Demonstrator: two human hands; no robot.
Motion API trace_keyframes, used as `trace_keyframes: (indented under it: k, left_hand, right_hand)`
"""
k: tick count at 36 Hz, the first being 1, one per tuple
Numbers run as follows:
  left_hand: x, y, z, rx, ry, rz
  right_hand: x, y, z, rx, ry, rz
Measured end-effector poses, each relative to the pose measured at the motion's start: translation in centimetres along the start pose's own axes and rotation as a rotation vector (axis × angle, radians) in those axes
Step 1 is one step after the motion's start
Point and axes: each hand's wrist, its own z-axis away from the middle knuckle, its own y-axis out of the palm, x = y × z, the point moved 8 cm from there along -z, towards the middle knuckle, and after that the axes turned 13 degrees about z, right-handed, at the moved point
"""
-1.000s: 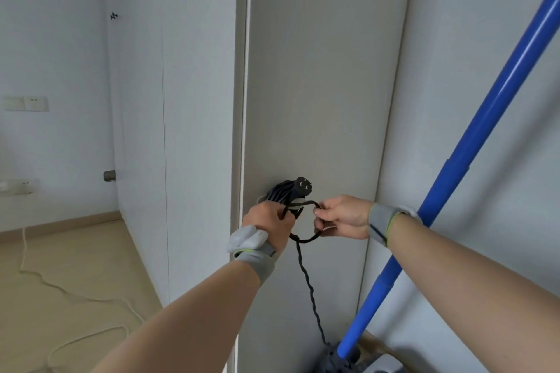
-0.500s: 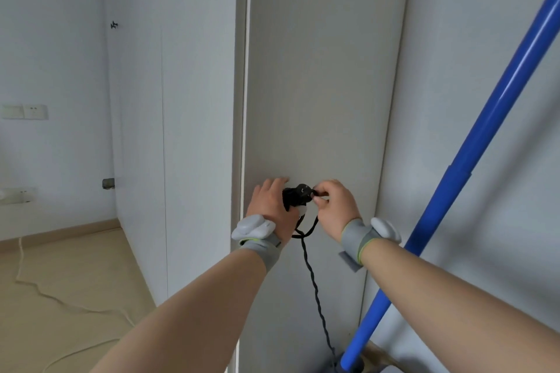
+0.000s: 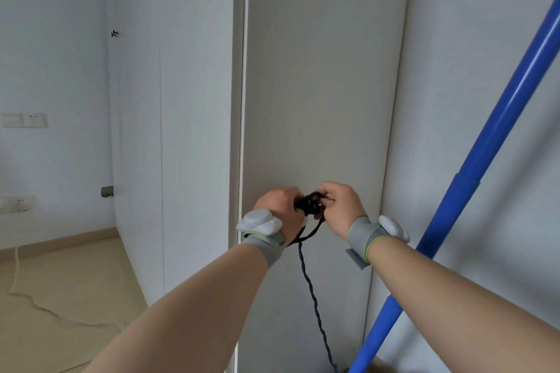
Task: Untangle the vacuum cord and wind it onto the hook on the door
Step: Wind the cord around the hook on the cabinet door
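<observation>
While the left hand (image 3: 280, 209) clasps the limp, light cord (image 3: 309, 281), the right hand (image 3: 344, 209) pinches its rigid plug (image 3: 312, 204), probably the surest hold

The left hand (image 3: 280, 209) and right hand (image 3: 342, 206) crowd together against the door (image 3: 318, 85), both gripping the black cord (image 3: 312, 291), which hangs down the door's face below them. Right of the door a blue pole (image 3: 485, 157) slants across, hemming in that side. Above the hands the door's face lies open; left of the door, floor with a trailing white cable (image 3: 60, 318).
</observation>
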Motion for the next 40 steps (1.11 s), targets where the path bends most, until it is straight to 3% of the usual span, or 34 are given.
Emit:
trace_keyframes:
  k: [10, 16, 21, 26, 32, 40]
  left_hand:
    - [1.2, -1.7, 0.0, -0.057, 0.058, -0.116]
    - [3.2, -2.5, -0.2, -0.039, -0.143, -0.096]
    - [4.0, -2.4, 0.0, -0.061, -0.202, -0.054]
    - [4.1, -2.1, 0.1, -0.025, -0.167, -0.117]
    - [2.9, -1.4, 0.0, 0.022, -0.06, -0.218]
    - [2.6, -0.2, -0.8, 0.129, -0.07, -0.402]
  right_hand:
    - [0.0, 1.6, -2.0, 0.15, 0.138, -0.223]
    - [-1.4, 3.8, -1.2, 0.491, 0.277, -0.615]
    - [-2.1, 4.5, -0.5, 0.582, 0.243, -0.667]
    - [-2.6, 4.3, -0.5, 0.457, 0.242, -0.509]
    - [-2.0, 3.5, -1.5, 0.074, 0.116, 0.162]
    - [-3.5, 5.4, -0.6, 0.11, 0.164, 0.217]
